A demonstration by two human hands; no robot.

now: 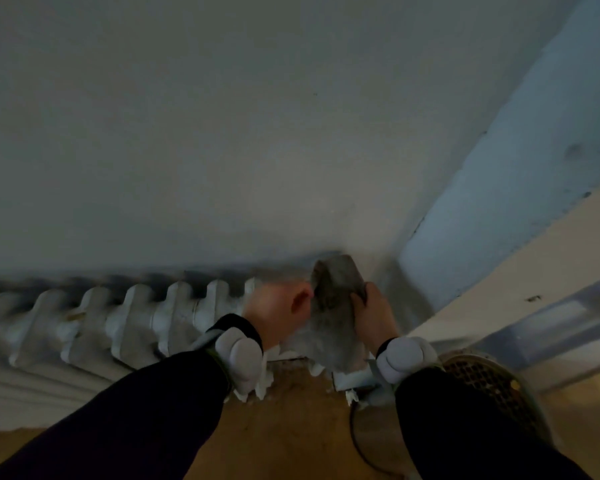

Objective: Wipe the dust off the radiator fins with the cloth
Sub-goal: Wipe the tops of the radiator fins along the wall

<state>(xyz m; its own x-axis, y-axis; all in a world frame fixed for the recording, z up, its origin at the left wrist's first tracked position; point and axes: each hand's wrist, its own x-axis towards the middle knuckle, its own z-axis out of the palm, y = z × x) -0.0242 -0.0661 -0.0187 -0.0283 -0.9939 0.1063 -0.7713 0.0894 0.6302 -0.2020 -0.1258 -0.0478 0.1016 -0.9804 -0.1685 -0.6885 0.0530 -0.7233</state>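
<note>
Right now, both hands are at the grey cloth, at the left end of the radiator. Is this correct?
Not quite: the head view shows the left hand, right hand and cloth at the right end of the radiator, by the corner.

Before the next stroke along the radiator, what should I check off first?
1. Right hand grip on the cloth: ok, fingers curl round its edge.
2. Left hand grip: cannot tell, blurred against the cloth.
3. Cloth over the radiator's right end: ok.
4. Dust on the bare fins to the left: cannot tell, too dim.
5. Floor free of snags: not ok, a cable lies by the right sleeve.
</note>
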